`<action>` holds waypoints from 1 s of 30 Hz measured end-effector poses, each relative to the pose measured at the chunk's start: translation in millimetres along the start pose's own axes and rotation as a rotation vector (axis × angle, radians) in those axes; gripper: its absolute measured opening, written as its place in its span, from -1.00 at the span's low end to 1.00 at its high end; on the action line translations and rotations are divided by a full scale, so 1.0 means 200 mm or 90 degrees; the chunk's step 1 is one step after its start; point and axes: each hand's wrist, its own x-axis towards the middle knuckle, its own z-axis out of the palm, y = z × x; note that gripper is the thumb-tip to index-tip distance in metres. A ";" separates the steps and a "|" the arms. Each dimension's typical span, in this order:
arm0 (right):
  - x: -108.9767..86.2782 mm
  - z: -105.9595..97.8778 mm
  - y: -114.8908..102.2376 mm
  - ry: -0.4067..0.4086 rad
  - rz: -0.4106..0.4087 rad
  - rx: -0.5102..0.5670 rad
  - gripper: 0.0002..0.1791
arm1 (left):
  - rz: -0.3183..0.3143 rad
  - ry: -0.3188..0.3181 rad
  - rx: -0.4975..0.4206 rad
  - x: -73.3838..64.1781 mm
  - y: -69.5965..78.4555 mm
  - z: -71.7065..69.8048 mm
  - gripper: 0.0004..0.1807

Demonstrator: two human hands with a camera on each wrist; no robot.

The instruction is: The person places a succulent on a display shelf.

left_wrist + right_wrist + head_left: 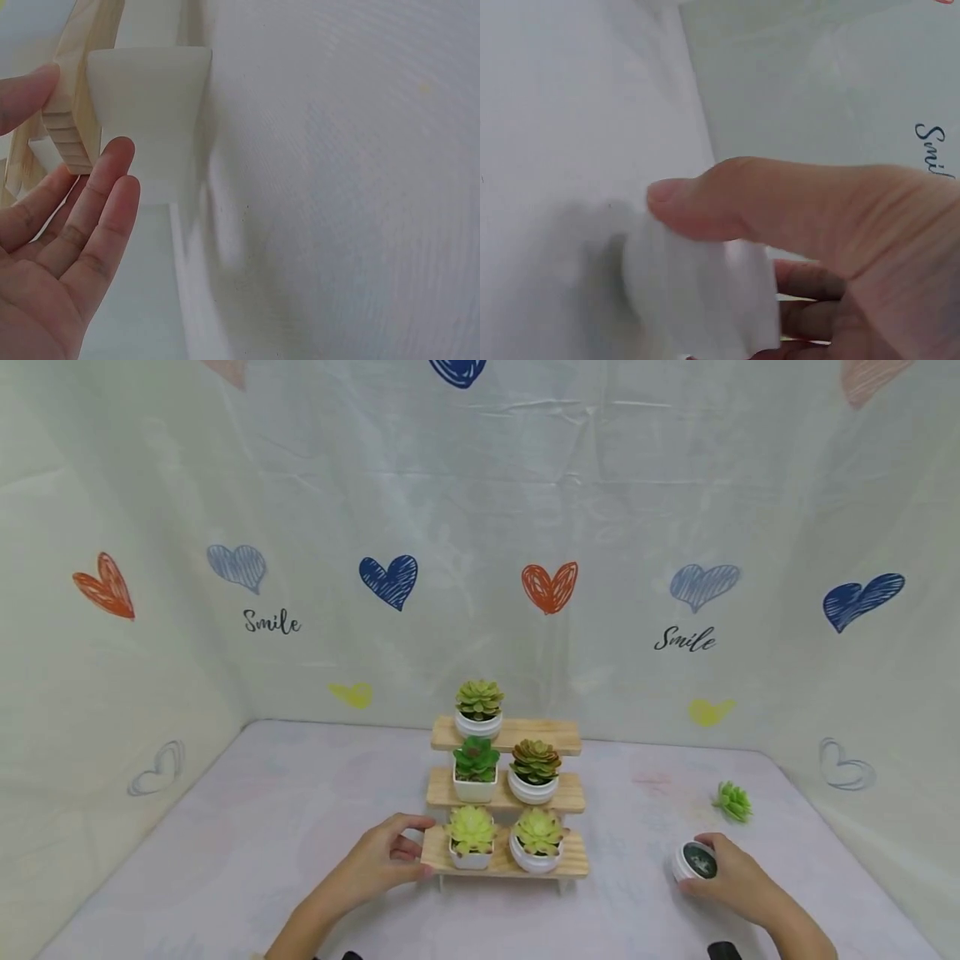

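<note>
A three-tier wooden plant stand (543,735) stands mid-table, carrying several small artificial succulents in white pots. At the left end of its lowest board (75,112), my left hand (382,856) grips the wood, thumb on one face and fingers at the other side. To the right of the stand, my right hand (738,878) holds a small round white pot (705,300) between thumb and fingers. The pot is tilted, and its dark inside shows in the head view. A loose green succulent head (732,802) lies on the table beyond that hand.
One succulent (480,700) sits on the top board's left part; the middle and lowest boards hold two each. White supports (150,90) carry the boards. Behind the pale table (247,827) hangs a white curtain (465,643) printed with hearts.
</note>
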 end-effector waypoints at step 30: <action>0.38 -0.19 -1.00 0.078 -0.255 0.116 -0.25 | 0.019 -0.021 -0.040 0.00 -0.03 0.01 -0.35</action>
